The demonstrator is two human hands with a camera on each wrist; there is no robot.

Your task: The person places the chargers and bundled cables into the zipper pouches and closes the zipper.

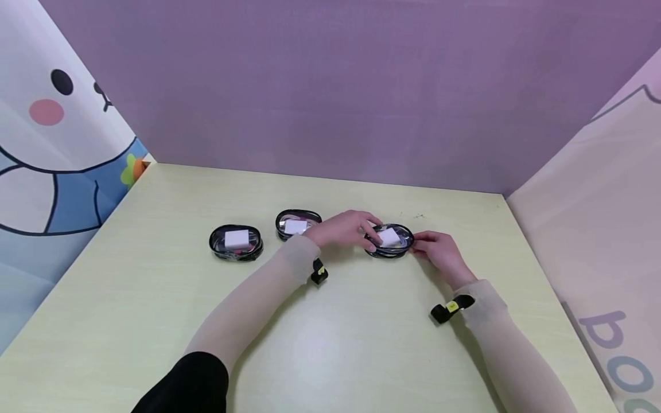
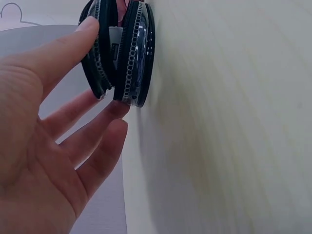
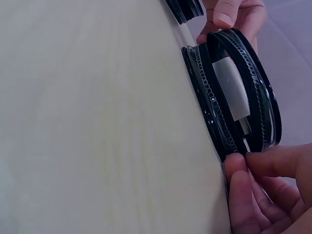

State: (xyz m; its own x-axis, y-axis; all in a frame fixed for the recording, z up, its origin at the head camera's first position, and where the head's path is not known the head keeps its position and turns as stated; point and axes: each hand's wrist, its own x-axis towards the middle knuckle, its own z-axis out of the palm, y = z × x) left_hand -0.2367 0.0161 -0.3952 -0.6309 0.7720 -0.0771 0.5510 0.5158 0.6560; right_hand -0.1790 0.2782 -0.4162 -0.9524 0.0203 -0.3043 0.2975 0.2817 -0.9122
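An oval clear zip case (image 1: 395,251) with black trim lies on the table between both hands. Its zipped edges gape apart, and a white block (image 3: 231,90) shows inside. My left hand (image 1: 343,230) holds the case at its left end, the thumb (image 2: 88,30) on the upper rim and the fingers spread along the far side. At the opposite end, my right hand (image 1: 441,252) pinches the zipper edge between thumb and forefinger; these fingertips hide whatever part of the zipper they hold. Beside the left wrist sits a second similar case (image 1: 280,229), partly covered by that hand.
A third case (image 1: 219,244) of the same kind lies farther left on the pale wooden table (image 1: 330,344). A purple panel (image 1: 330,92) stands along the back edge. Printed panels rise at the left and right sides. Each wrist wears a black strap.
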